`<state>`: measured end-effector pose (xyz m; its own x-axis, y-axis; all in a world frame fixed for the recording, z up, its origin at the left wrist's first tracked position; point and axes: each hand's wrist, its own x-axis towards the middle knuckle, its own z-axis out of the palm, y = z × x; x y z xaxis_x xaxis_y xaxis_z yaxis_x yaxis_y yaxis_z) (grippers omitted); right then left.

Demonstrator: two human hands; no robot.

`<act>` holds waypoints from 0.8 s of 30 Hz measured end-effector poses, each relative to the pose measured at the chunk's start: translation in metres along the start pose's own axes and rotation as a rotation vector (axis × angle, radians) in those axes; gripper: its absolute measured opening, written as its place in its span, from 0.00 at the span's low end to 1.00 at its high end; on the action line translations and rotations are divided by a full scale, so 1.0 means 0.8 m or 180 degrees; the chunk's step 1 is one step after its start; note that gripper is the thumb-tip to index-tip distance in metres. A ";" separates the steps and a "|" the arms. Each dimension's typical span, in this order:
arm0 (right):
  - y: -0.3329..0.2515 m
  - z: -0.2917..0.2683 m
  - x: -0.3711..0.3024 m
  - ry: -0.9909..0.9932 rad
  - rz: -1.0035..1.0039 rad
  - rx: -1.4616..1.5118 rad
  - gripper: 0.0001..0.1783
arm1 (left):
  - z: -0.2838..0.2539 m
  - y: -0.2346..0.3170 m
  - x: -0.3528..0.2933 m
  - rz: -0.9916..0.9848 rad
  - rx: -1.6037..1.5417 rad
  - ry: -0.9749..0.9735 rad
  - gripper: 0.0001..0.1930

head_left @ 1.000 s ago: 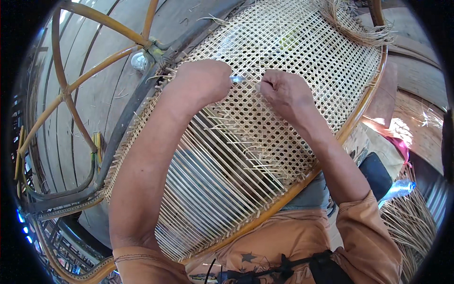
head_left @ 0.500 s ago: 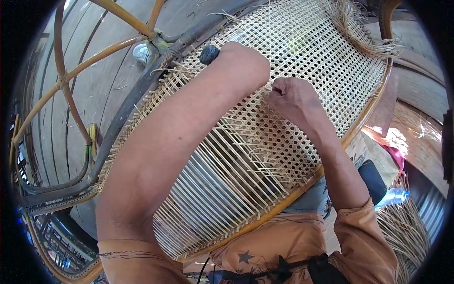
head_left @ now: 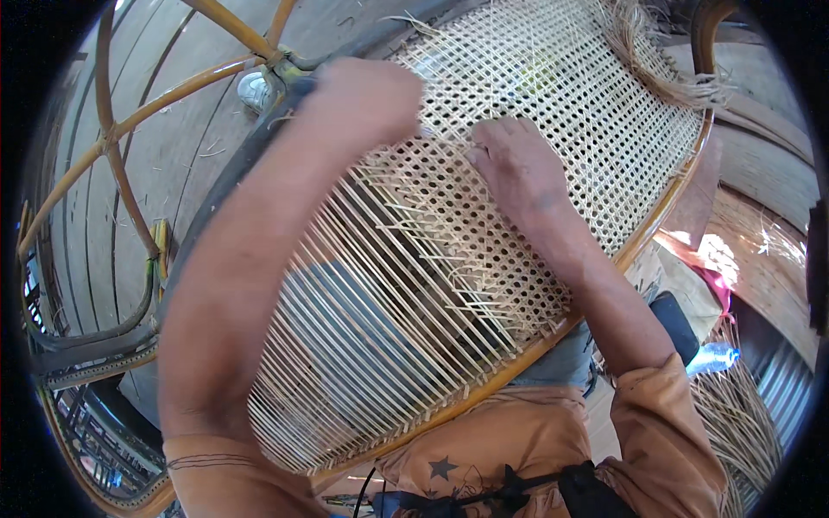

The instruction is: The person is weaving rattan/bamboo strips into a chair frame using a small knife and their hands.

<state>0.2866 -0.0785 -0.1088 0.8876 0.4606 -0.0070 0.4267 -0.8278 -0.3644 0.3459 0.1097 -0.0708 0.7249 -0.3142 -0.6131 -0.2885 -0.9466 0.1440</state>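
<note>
Since the earlier frame, left hand [head_left: 367,95] has drawn back from the far rim toward right hand [head_left: 516,168]; both rest on the woven cane panel [head_left: 561,95].

Left hand is curled into a loose fist at the panel's upper-left edge; what it grips cannot be told. Right hand lies knuckles-up, fingers bent and pinched at the weave beside the left hand; any strand held is too fine to confirm. Finished lattice fills the panel's upper right; unwoven cane strands [head_left: 363,345] run parallel across its lower left, inside the curved rattan frame [head_left: 518,367]. Judged best practice: keep the working strand taut, seat each pass tight against the finished edge, and keep spacing even.
</note>
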 end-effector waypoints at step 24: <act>-0.027 0.003 0.010 -0.0737 0.1391 0.0947 0.10 | -0.001 0.030 -0.003 0.0616 0.0348 0.0026 0.10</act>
<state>0.2843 -0.0562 -0.1028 0.8950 0.1819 -0.4072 -0.0681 -0.8466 -0.5278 0.3381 0.0879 -0.0651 0.6543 -0.4902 -0.5758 -0.4884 -0.8553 0.1731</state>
